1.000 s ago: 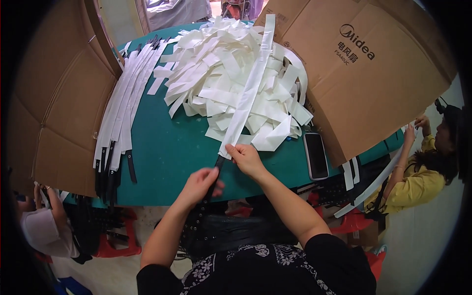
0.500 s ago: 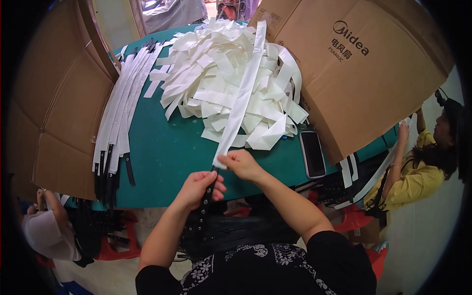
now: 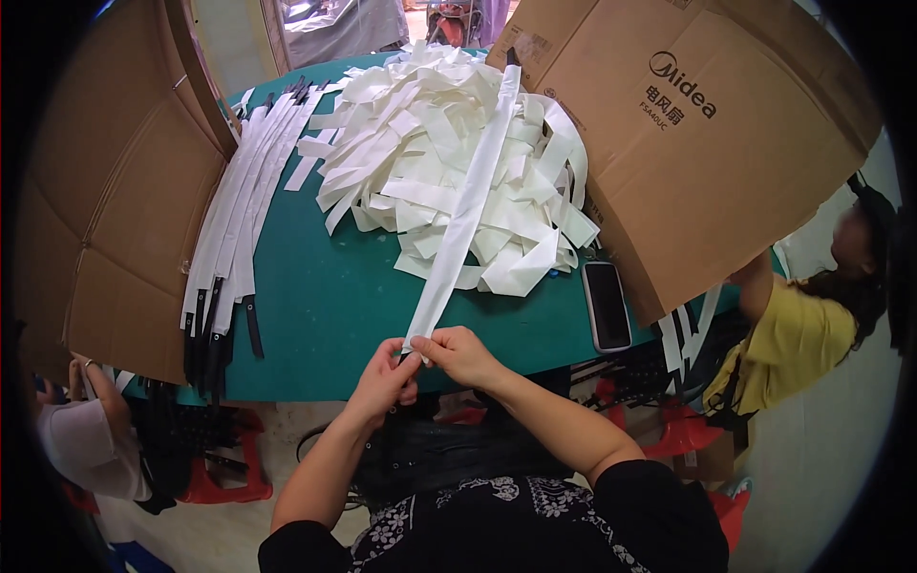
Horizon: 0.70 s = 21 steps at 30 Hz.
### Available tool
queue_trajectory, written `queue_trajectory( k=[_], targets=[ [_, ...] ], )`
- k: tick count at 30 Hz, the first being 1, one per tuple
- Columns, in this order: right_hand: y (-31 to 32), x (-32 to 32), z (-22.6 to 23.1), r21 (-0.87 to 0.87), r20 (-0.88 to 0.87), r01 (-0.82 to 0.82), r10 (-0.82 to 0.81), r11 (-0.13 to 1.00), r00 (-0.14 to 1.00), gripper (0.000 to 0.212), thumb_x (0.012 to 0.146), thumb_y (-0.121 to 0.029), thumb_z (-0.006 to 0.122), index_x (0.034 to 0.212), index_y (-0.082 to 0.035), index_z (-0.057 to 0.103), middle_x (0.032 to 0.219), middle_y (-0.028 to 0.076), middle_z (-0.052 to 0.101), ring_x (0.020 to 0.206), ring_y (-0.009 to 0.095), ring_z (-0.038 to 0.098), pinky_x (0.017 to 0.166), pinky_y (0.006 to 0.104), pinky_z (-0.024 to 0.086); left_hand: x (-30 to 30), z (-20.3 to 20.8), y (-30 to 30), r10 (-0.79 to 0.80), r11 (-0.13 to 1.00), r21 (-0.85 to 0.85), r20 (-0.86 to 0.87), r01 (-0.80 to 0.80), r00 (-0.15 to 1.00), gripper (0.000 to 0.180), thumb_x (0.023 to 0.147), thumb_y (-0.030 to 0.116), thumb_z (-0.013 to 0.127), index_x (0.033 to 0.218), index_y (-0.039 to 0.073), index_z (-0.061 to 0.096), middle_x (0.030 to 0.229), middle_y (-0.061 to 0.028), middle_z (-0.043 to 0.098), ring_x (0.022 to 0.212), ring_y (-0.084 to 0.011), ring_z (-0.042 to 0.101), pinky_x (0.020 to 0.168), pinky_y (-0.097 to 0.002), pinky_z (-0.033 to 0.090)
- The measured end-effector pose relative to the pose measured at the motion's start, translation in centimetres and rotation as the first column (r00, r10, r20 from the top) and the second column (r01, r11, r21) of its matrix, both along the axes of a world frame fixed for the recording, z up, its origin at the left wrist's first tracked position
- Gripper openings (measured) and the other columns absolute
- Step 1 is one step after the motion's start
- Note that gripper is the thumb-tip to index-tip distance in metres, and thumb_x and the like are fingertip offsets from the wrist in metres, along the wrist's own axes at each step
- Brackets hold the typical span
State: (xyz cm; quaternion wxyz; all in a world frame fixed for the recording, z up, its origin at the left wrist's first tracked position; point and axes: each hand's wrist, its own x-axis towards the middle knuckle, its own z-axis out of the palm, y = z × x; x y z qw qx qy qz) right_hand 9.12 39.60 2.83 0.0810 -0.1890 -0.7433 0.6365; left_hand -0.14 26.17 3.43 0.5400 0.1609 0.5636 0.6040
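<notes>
A long white fabric sleeve [image 3: 465, 205] reaches from my hands across the heap, with a black belt inside it. The black belt tip [image 3: 513, 58] pokes out of its far end. My left hand [image 3: 384, 380] is closed around the belt at the near end of the sleeve. Beside it, my right hand [image 3: 458, 354] pinches the sleeve's near edge, thumb close to the left thumb. Under the sleeve lies a big pile of loose white sleeves [image 3: 401, 143]. Below my left hand, most of the belt's near end is hidden.
Sleeved black belts [image 3: 229, 220] lie stacked at the left of the green table [image 3: 315, 315]. Cardboard sheets [image 3: 124, 210] and a cardboard box [image 3: 707, 143] flank it. A phone [image 3: 607, 304] rests near the right edge. Co-workers sit at both sides, one in a yellow top [image 3: 798, 353].
The sleeve has come down toward me over the belt, and the black tip now shows at its far end. My right hand moved down next to my left. The right-hand co-worker's arm shifted.
</notes>
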Motion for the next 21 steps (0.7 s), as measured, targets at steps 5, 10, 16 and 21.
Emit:
queue_trajectory(
  k=[5,10,16,21],
  targets=[
    [-1.0,0.6,2.0,0.100,0.114,-0.046,0.035,0.994,0.993,0.038,0.086,-0.033,0.054,0.066,0.000,0.060,0.053,0.000,0.051,0.050,0.005,0.042,0.046,0.0229,0.035,-0.7,0.6,-0.1,0.029,1.000,-0.003,0.064,-0.029,0.998,0.052,0.086,0.045,0.048,0.112,0.004,0.030,0.071,-0.0082,0.051,0.039,-0.0093,0.042,0.034,-0.0205,0.031],
    [-2.2,0.7,1.1,0.050,0.099,-0.038,0.033,0.998,0.995,0.038,0.083,-0.036,0.055,0.068,-0.002,0.064,0.053,0.005,0.056,0.047,0.012,0.051,0.047,0.0280,0.040,-0.6,1.4,0.1,-0.009,0.995,-0.096,-0.019,0.007,1.000,0.055,0.086,0.055,0.035,0.109,0.005,0.035,0.068,-0.0090,0.053,0.041,-0.0126,0.049,0.033,-0.0215,0.037],
    [-1.7,0.9,1.2,0.079,0.201,-0.429,0.407,0.900,0.891,0.033,0.081,-0.031,0.059,0.070,0.000,0.063,0.059,0.004,0.059,0.054,0.008,0.053,0.052,0.0241,0.044,-0.8,0.9,-1.5,-0.131,0.983,-0.137,-0.056,0.122,0.990,0.041,0.091,0.044,0.034,0.098,0.005,0.043,0.060,-0.0036,0.051,0.042,-0.0102,0.051,0.033,-0.0196,0.037],
    [4.3,-2.8,-0.2,-0.660,0.084,0.032,0.030,0.750,0.996,0.042,0.089,-0.038,0.044,0.104,0.000,0.051,0.103,0.012,0.058,0.094,0.021,0.056,0.082,0.0338,0.045,-1.8,2.6,-4.9,-0.241,0.959,-0.189,-0.137,0.213,0.961,0.023,0.091,0.023,0.044,0.099,0.003,0.049,0.065,-0.0008,0.053,0.043,-0.0066,0.049,0.036,-0.0192,0.037]
  ],
)
